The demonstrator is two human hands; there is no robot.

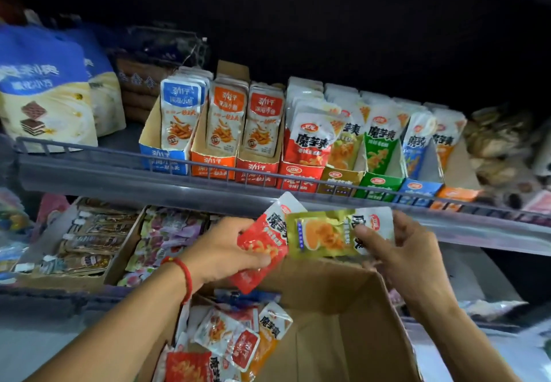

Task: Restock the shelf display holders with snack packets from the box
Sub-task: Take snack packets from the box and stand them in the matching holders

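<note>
My left hand [226, 247] grips a red snack packet [262, 244] above the open cardboard box [337, 316]. My right hand [408, 256] pinches a gold packet [325, 234] by its white end, lying sideways beside the red one. Both packets hover just below the shelf rail. In the box lie several loose red, white and orange packets [235, 343]. On the shelf above stand the display holders: a red one [301, 172], a gold one [340, 180], a green one [378, 186], a blue one [417, 190] and an orange one [456, 195], each with upright packets.
Left of those holders stand three holders of fish snacks [217, 131] and large blue-and-cream bags [44, 89]. A grey wire rail [119, 160] fronts the shelf. On the lower shelf sit trays of dark packets [89, 241] and mixed sweets [167, 232].
</note>
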